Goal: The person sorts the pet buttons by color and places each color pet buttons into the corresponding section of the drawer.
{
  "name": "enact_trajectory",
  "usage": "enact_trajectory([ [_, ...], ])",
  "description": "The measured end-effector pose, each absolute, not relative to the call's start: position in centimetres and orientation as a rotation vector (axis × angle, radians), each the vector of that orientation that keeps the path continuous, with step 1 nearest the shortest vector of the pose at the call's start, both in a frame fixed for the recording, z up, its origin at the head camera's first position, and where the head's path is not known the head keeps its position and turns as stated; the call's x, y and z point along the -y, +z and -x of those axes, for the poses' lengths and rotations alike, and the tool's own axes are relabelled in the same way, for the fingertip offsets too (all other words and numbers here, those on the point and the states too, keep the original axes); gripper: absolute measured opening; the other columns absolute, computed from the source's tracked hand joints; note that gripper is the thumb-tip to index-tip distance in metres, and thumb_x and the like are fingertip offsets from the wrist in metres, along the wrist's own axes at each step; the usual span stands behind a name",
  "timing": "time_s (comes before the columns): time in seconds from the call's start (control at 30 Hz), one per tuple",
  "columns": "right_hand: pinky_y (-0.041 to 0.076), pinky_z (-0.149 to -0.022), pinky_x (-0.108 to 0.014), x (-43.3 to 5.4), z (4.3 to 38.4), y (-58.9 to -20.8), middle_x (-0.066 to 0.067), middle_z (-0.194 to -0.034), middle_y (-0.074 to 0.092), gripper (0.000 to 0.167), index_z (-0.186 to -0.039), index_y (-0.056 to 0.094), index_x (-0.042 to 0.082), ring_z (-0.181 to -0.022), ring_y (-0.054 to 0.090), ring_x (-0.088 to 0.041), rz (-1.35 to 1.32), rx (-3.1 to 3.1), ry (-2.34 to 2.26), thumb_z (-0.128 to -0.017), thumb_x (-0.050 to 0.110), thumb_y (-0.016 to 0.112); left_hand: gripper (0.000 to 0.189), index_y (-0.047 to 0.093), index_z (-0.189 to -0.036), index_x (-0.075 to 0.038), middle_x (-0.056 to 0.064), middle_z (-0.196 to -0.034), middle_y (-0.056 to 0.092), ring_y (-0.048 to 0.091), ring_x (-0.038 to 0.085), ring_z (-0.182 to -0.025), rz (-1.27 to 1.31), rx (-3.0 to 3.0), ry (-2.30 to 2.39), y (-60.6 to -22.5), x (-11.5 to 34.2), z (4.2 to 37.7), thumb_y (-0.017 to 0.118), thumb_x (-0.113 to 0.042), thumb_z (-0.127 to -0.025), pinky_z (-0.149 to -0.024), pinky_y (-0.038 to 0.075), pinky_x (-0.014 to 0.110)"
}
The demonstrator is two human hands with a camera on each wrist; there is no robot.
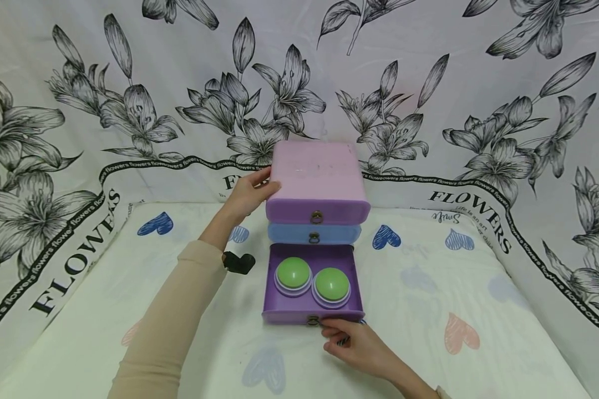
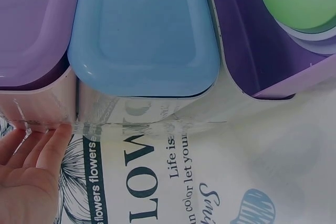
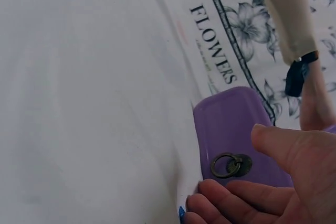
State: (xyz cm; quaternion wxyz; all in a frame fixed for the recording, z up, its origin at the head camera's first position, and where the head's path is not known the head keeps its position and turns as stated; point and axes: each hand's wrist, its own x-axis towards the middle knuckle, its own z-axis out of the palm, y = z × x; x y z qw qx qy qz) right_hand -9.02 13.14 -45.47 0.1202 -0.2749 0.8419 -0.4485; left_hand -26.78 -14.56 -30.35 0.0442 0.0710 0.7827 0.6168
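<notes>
A small drawer chest with a pink top (image 1: 316, 169) stands in the middle, with a purple upper drawer (image 1: 289, 212) and a blue middle drawer (image 1: 284, 233), both closed. Its purple bottom drawer (image 1: 284, 318) is pulled out. Inside it sit two green domes on white bases, the left dome (image 1: 293, 272) and the right dome (image 1: 331, 284). My left hand (image 1: 249, 193) rests on the chest's left side, straight fingers against the pink wall. At the bottom drawer's front is my right hand (image 1: 361, 346), fingers loosely bent beside the ring pull (image 3: 226, 165), which hangs free.
White cloth with hearts (image 1: 461, 332) lies under the chest. Behind it hangs a flower-print cloth (image 1: 404, 33) with a black lettered border. A dark band (image 1: 238, 262) is worn on the left wrist.
</notes>
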Motion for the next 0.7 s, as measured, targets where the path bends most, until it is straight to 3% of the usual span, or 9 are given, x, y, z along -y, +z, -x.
enact_trajectory([
  [0.3, 0.053, -0.071, -0.024, -12.92, 9.2, -45.89, -0.007, -0.102, 0.068, 0.038, -0.12, 0.058, 0.003, -0.083, 0.063, -0.007, 0.768, -2.414, -1.354, -0.086, 0.02, 0.065, 0.065, 0.029, -0.145, -0.01, 0.007, -0.147, 0.033, 0.036, 0.023, -0.132, -0.212, -2.396, 1.877, -30.12, 14.5, 26.55, 0.059, -0.025, -0.09, -0.103, 0.039, 0.037],
  [0.7, 0.052, -0.073, -0.021, -12.57, 9.37, -46.38, -0.005, -0.099, 0.067, 0.032, -0.113, 0.059, 0.003, -0.083, 0.061, -0.003, 0.745, -2.364, -1.38, -0.088, 0.022, 0.063, 0.064, 0.029, -0.145, -0.01, 0.007, -0.147, 0.033, 0.037, 0.023, -0.132, -0.219, -2.385, 1.882, -30.25, 14.52, 26.72, 0.059, -0.025, -0.09, -0.102, 0.04, 0.037],
])
